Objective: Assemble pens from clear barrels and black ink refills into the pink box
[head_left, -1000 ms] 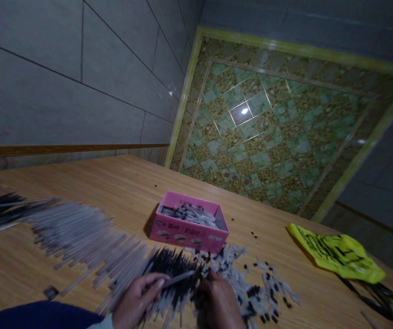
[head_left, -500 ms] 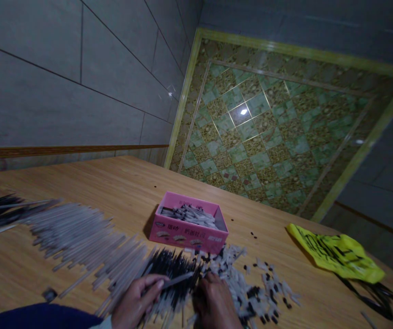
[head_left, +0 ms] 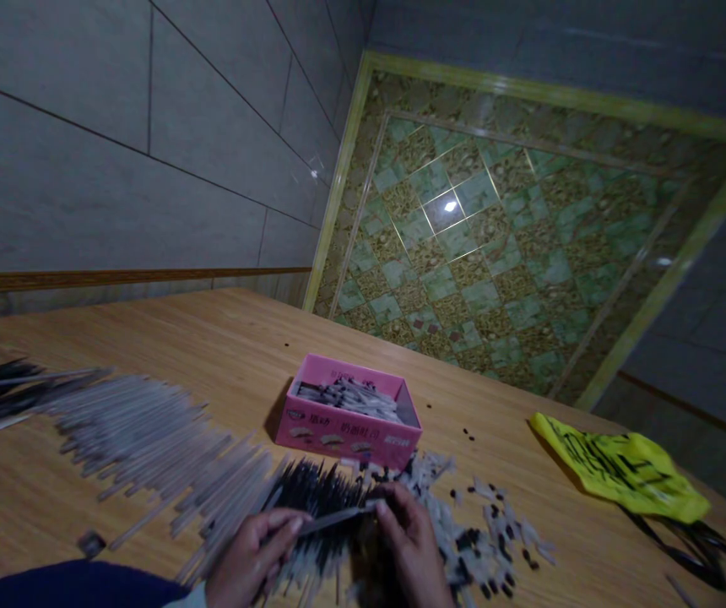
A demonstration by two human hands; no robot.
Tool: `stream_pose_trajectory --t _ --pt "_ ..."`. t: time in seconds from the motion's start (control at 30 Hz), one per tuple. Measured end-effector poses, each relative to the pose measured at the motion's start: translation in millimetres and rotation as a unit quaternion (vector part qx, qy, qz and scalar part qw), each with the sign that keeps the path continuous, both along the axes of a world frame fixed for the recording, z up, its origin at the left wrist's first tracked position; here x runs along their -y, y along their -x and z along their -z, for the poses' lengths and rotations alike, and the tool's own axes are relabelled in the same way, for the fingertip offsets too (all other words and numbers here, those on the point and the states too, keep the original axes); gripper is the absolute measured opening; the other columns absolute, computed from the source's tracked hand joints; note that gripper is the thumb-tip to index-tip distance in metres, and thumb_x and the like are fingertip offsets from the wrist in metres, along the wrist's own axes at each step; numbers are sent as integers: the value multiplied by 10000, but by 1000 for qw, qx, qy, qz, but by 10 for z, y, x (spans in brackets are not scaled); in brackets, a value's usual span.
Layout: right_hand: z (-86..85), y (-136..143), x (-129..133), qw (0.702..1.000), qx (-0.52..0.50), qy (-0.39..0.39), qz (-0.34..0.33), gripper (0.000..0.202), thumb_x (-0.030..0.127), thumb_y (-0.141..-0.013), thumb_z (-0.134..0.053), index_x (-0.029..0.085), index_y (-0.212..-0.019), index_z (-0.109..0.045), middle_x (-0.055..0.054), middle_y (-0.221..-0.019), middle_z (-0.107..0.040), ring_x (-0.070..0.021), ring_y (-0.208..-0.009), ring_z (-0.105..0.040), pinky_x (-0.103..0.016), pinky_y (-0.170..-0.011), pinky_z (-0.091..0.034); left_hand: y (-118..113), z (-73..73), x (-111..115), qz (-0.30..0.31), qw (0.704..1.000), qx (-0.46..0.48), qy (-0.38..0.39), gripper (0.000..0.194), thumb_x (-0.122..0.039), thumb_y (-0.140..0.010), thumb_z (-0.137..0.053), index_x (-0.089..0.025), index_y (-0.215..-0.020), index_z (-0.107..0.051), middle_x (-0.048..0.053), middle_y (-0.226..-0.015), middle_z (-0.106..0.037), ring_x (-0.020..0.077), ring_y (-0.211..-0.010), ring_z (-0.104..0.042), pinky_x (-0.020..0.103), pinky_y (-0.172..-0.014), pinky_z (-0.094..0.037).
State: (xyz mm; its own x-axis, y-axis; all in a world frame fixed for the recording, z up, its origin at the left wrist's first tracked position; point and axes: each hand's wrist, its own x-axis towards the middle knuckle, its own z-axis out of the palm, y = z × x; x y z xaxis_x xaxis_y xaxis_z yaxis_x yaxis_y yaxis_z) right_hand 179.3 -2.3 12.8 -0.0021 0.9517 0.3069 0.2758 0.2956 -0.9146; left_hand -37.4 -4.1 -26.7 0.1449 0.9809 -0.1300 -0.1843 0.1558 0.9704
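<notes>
My left hand [head_left: 254, 553] is closed on one end of a thin grey-white tube [head_left: 334, 518], perhaps a pen barrel, held nearly level. My right hand [head_left: 410, 540] pinches a small pale piece [head_left: 373, 504] at the tube's other end. Whether this piece sits on the tube or only touches it I cannot tell. Below the tube lies a bed of thin sticks with dark upper ends [head_left: 316, 490]. Small translucent caps and black plugs [head_left: 436, 511] are heaped beside my right hand. Left of my left hand, many clear tubes [head_left: 141, 431] lie in a slanting row.
Behind the hands stands a pink box [head_left: 347, 443] filled with whitish pieces. A yellow bag [head_left: 629, 477] with black print and dark straps rests at the right. Dark thin rods [head_left: 2, 388] lie at the far left. The wooden table [head_left: 230, 329] meets a tiled wall.
My right hand has risen from the small parts and turned, and its fingertips now meet the tube's right end with a pale piece. The left hand has stayed nearly in place.
</notes>
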Motion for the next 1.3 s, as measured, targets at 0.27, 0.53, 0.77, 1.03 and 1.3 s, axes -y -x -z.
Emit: stream_pose_trajectory --t 0.27,0.53,0.77,1.03,1.3 --pt "59 67 25 999 43 -7 -25 241 356 -788 -567 176 -917 -661 -79 -904 -688 -251 -888 -612 -350 -800 -462 -16 -56 29 12 1000 -3 13 529 -618 -588 -621 -132 -799 -636 -105 -413 -348 24 -317 -219 204 -356 -117" --pt "-23 98 77 977 184 -95 -43 211 297 -869 -454 191 -892 -635 -61 -828 -669 -201 -797 -620 -276 -710 -471 -20 3 31 77 992 61 82 495 -623 -547 -656 -175 -728 -543 -153 -368 -221 17 -338 -83 206 -364 -20" --pt "117 142 94 950 255 -182 -3 236 289 -896 -389 198 -876 -606 -53 -743 -641 -177 -698 -613 -238 -609 -452 26 -28 61 -39 997 -55 -31 455 -584 -548 -674 -159 -709 -691 -12 -468 -548 104 -409 -437 224 -406 -361" --pt "136 224 104 964 204 -167 22 254 308 -888 -420 198 -783 -624 -13 -635 -615 -144 -582 -577 -205 -550 -419 92 -171 102 -60 963 -186 -184 243 -451 -660 -641 -259 -739 -768 83 -795 -747 281 -812 -648 325 -752 -496" --pt "143 213 94 981 176 -80 -9 395 402 -898 -357 182 -591 -475 30 -550 -410 -119 -542 -435 -210 -512 -309 108 -95 134 -67 938 -237 -246 136 -369 -661 -653 -320 -719 -765 73 -698 -717 275 -746 -630 348 -719 -489"
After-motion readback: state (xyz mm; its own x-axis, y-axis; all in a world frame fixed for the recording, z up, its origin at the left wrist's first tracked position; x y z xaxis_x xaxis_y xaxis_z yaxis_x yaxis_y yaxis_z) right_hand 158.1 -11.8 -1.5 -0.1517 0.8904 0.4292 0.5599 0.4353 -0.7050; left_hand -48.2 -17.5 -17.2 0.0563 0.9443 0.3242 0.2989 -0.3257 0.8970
